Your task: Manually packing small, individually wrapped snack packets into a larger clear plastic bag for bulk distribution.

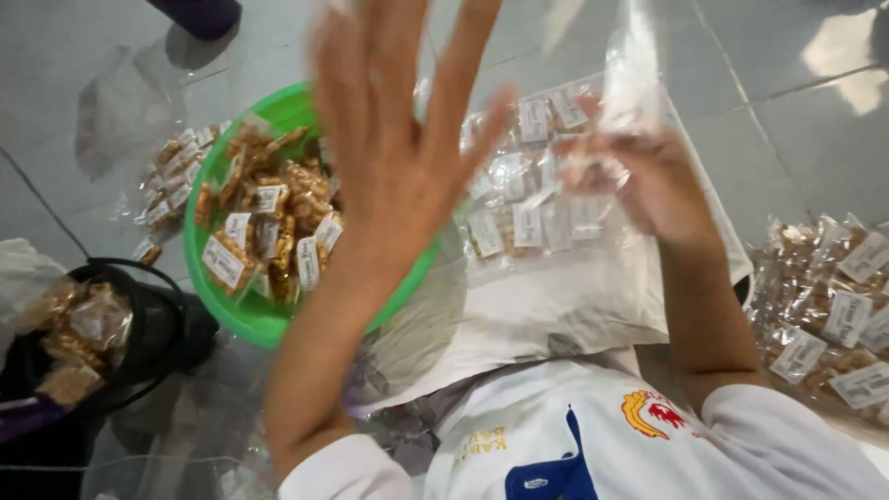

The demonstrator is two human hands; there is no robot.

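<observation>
My left hand point(394, 139) is raised in front of the camera, palm away, fingers spread and holding nothing. It hovers over a green bowl point(243, 310) filled with small clear packets of brown snacks point(269, 231) with white labels. My right hand point(639, 171) is blurred and pinches the edge of a large clear plastic bag point(556, 213) holding several of the same labelled packets. The bag rests on a white sheet point(546, 315) on the tiled floor.
More labelled snack packets lie piled at the right point(833, 306) and behind the bowl at the left point(167, 185). A black basket point(139, 343) with wrapped snacks stands at the lower left. A dark shoe point(199, 14) shows at the top.
</observation>
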